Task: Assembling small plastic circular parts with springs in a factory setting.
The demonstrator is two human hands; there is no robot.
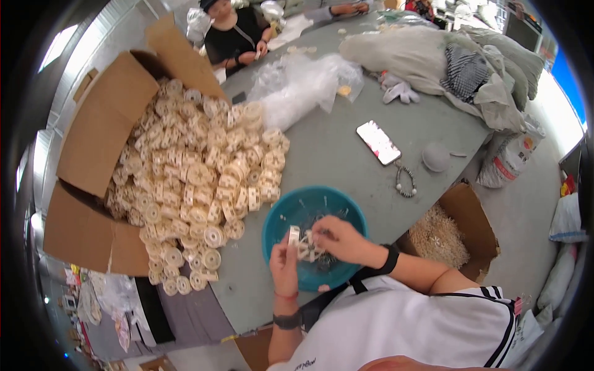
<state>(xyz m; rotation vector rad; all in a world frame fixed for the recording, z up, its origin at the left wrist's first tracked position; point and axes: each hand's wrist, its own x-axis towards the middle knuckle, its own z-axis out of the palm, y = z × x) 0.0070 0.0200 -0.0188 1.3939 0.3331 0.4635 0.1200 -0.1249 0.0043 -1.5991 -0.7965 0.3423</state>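
Over a teal basin (270,238), my left hand (283,270) is closed on a cream plastic wheel-like part (305,248) with openings in it. My right hand (341,240) reaches in from the other side, its fingers pinched together against the part. Whatever small thing those fingers hold is too small to make out. Dark and silvery small pieces (325,263) lie in the bottom of the basin, partly covered by my hands.
A tipped cardboard box (102,123) spills a heap of cream plastic parts (198,173) across the table's left. Right of the basin lie a phone (378,143), a beaded bracelet (405,182) and a grey cup-shaped thing (436,157). Another person (238,37) works across the table.
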